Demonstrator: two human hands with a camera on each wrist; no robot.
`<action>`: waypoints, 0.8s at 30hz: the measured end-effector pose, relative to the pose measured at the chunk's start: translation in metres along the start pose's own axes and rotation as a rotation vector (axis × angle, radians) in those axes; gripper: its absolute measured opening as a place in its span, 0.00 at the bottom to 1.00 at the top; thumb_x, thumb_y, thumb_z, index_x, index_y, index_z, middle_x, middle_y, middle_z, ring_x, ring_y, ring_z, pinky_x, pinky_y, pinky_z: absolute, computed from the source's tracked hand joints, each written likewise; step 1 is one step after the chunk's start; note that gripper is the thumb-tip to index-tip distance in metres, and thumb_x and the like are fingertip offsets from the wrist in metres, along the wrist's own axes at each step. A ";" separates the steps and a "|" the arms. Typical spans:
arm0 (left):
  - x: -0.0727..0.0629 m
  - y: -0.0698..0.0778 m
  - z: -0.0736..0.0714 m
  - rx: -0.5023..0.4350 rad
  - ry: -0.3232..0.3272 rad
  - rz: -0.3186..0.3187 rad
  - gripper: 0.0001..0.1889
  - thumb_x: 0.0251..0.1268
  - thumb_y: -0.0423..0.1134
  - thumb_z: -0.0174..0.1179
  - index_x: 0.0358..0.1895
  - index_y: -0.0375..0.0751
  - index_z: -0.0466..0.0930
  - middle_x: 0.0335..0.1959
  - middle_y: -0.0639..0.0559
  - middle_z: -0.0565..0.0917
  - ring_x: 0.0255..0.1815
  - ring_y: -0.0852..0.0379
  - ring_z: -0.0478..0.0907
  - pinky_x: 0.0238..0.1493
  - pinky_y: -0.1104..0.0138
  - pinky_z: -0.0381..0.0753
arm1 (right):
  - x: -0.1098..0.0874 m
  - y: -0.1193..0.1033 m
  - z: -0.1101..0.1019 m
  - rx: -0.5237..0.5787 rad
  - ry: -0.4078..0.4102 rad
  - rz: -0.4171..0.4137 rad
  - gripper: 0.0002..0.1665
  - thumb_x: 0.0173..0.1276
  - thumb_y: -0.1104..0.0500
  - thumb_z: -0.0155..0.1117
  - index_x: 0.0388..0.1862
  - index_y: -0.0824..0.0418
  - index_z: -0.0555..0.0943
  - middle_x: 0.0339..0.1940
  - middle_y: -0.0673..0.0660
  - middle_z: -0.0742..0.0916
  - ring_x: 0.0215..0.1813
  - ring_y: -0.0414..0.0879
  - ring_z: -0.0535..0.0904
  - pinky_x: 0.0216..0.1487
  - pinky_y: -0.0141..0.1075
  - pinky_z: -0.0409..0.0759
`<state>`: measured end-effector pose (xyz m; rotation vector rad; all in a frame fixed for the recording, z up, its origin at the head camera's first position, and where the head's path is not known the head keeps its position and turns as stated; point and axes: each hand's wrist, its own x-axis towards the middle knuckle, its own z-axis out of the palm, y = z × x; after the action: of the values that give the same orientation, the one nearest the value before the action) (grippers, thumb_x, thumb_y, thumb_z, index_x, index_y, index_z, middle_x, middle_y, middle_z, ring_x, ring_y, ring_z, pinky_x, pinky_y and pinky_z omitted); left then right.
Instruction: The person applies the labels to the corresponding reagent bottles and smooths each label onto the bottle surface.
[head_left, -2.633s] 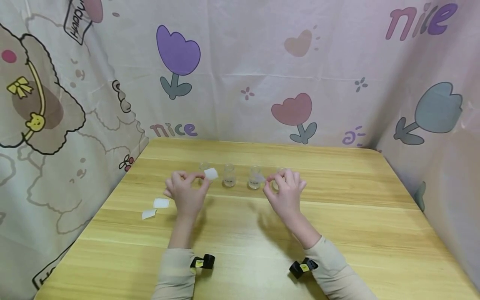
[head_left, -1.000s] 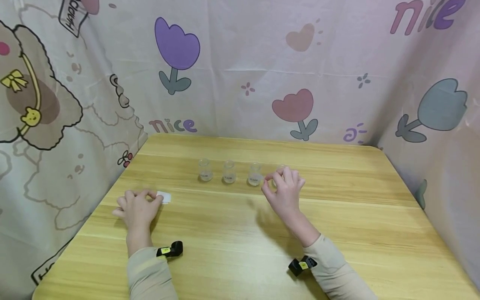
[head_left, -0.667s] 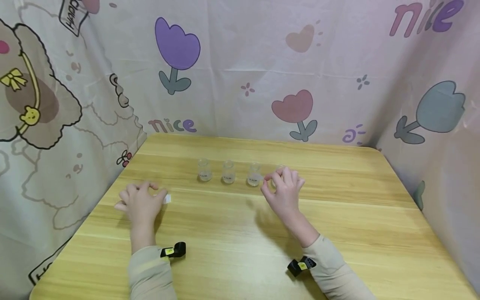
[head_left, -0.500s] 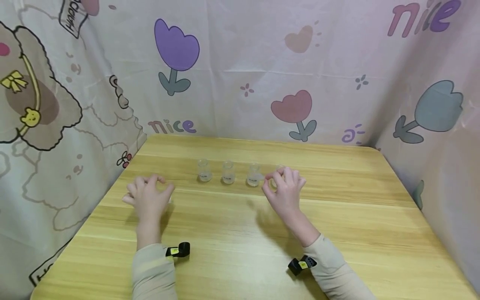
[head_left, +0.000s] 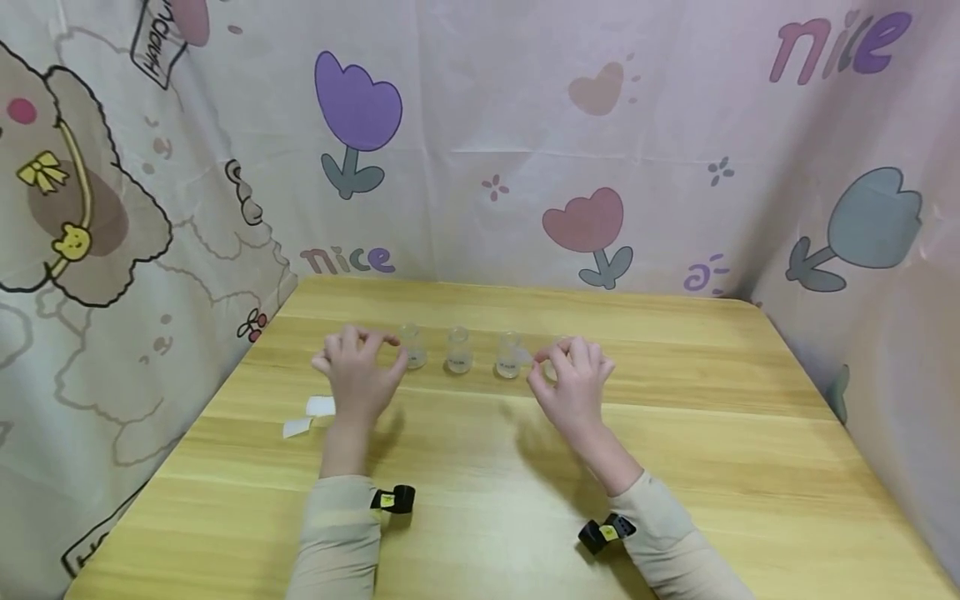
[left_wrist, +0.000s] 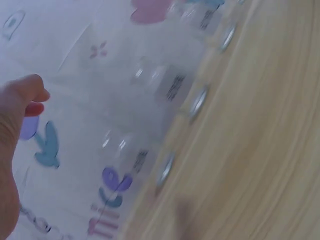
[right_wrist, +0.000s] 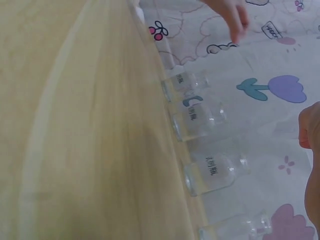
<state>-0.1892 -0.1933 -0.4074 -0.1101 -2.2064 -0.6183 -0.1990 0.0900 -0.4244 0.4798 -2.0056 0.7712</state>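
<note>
My right hand (head_left: 573,383) pinches a small translucent label (head_left: 522,357) between thumb and index finger, just right of a small clear glass bottle (head_left: 509,360) with dark print. Behind that hand stands the rightmost bottle (head_left: 551,369), mostly covered. At the left end of the row, my left hand (head_left: 360,375) hovers beside the leftmost bottle (head_left: 412,350); thumb and index finger are apart with nothing visible between them. Another printed bottle (head_left: 459,354) stands in between. The left wrist view shows only the edge of the left hand (left_wrist: 17,115), with bottles beyond.
Two white paper pieces (head_left: 321,406) lie on the wooden table (head_left: 480,483) left of my left forearm. A patterned curtain (head_left: 487,125) hangs behind and beside the table. Both sleeves carry black wrist cameras (head_left: 393,500).
My left hand carried a white paper piece to the table's left side, let it go, and has come back towards the leftmost bottle. The right hand stays nearly still with the label.
</note>
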 end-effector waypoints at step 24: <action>0.001 0.086 0.073 -0.174 0.138 0.482 0.05 0.49 0.40 0.69 0.31 0.47 0.85 0.32 0.49 0.71 0.39 0.48 0.59 0.41 0.51 0.49 | 0.001 0.005 -0.003 -0.040 -0.022 -0.007 0.04 0.49 0.63 0.66 0.26 0.60 0.81 0.32 0.57 0.76 0.38 0.55 0.65 0.41 0.50 0.54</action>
<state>-0.2174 -0.0840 -0.4124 -0.6488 -1.8922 -0.5238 -0.2007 0.0957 -0.4245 0.4733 -2.0348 0.7234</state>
